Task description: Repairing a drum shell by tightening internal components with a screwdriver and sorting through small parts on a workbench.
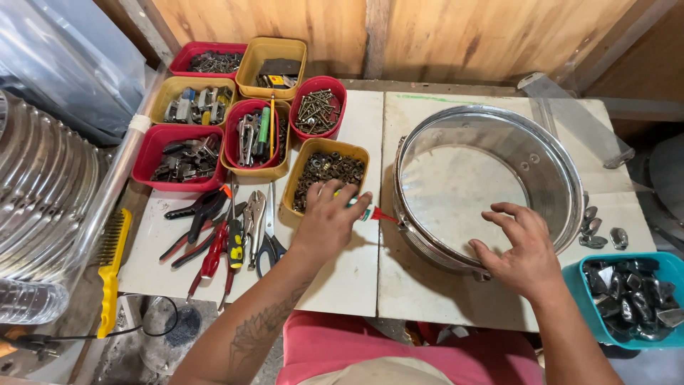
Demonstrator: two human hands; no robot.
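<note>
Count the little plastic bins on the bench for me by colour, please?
Red bins: 4, for example the one with dark metal parts
Yellow bins: 4, for example the one with nuts just above the left hand
Teal bins: 1, the one with shiny lugs by the right hand
Total: 9

I am seeing pliers and cutters lying in a loose row on the white counter, just beside scissors. Behind them, red and yellow trays are sitting packed together: a red tub of screws, a red tray of dark metal parts. A yellow wire brush is hanging off the counter's left edge. At far right, a teal bin of shiny metal pieces is resting low.
</note>
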